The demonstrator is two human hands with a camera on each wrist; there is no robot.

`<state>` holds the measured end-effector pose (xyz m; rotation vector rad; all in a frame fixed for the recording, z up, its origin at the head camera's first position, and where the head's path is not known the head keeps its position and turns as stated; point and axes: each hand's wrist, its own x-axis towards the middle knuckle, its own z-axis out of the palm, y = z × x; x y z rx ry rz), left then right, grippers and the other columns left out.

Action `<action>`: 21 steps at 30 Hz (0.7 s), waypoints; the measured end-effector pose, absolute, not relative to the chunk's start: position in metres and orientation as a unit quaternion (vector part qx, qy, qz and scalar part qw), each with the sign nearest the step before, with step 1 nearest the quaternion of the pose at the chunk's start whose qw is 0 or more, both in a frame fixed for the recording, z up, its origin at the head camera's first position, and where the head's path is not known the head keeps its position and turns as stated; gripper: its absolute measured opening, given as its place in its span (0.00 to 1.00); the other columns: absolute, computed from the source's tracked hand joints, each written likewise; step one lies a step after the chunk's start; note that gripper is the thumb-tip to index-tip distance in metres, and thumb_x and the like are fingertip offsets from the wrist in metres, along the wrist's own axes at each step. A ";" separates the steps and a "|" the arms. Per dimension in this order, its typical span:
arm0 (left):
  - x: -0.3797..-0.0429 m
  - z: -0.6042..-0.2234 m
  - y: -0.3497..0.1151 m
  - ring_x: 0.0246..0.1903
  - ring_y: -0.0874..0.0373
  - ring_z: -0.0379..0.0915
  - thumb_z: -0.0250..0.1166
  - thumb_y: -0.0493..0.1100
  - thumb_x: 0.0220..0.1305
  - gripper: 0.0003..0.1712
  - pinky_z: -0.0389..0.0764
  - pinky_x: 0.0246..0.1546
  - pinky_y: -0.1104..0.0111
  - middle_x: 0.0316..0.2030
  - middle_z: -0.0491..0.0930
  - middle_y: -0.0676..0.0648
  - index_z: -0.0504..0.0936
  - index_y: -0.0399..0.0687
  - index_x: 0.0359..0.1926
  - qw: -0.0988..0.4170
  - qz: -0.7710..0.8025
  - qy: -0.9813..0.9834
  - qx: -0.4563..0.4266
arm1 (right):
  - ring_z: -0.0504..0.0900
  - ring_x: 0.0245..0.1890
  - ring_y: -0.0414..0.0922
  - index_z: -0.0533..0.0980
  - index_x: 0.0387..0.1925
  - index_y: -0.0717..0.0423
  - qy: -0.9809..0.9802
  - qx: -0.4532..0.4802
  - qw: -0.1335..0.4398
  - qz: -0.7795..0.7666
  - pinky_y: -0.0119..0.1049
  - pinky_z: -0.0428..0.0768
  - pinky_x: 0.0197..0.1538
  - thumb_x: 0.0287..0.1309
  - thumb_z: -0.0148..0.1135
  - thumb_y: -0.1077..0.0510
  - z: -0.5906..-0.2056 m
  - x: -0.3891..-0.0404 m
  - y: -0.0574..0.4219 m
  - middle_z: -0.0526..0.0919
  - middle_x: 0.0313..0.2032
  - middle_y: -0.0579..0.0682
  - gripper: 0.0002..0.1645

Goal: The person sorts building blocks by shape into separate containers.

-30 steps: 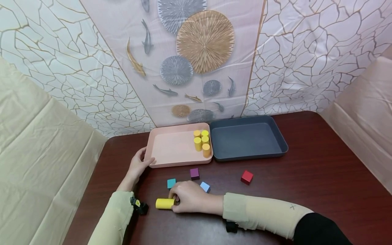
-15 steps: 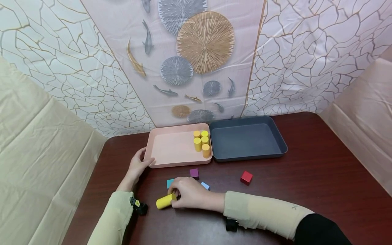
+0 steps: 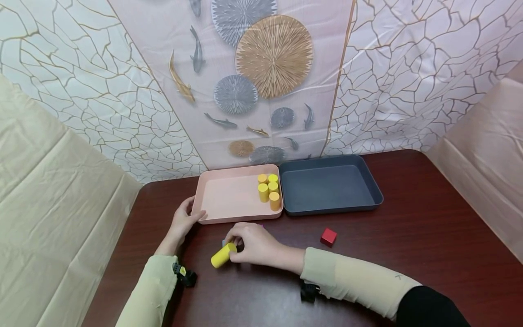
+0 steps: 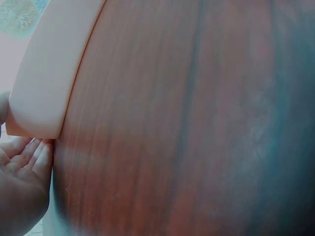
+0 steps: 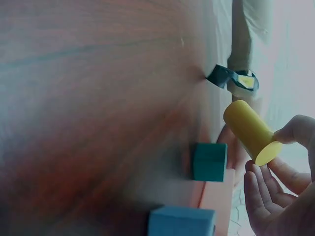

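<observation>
Between thumb and fingers my right hand pinches one end of a yellow cylinder block, tilted and raised off the table in the right wrist view. My left hand grips the near left corner of the pink tray, thumb over the rim. Several yellow and orange cylinders stand upright along that tray's right side. Below the right hand, a teal cube and a light blue block show in the right wrist view. A sliver of the purple cube peeks out behind the hand.
A dark blue tray adjoins the pink one on the right. In front of it lies a red cube. All of this stands on a dark wooden table with patterned cloth behind.
My right hand has lifted the yellow cylinder from lying on the table, tilting it and carrying it slightly toward the trays. The left hand has stayed on the pink tray.
</observation>
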<state>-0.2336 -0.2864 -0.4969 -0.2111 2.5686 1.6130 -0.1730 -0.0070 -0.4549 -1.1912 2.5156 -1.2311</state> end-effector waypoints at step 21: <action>-0.234 -0.497 -0.287 0.73 0.37 0.64 0.65 0.43 0.77 0.44 0.68 0.75 0.46 0.76 0.64 0.32 0.54 0.41 0.84 0.055 0.528 0.845 -0.071 | 0.85 0.43 0.49 0.88 0.48 0.60 0.811 -0.317 0.035 -0.490 0.36 0.89 0.48 0.59 0.72 0.65 -0.421 -0.208 0.015 0.88 0.45 0.53 0.14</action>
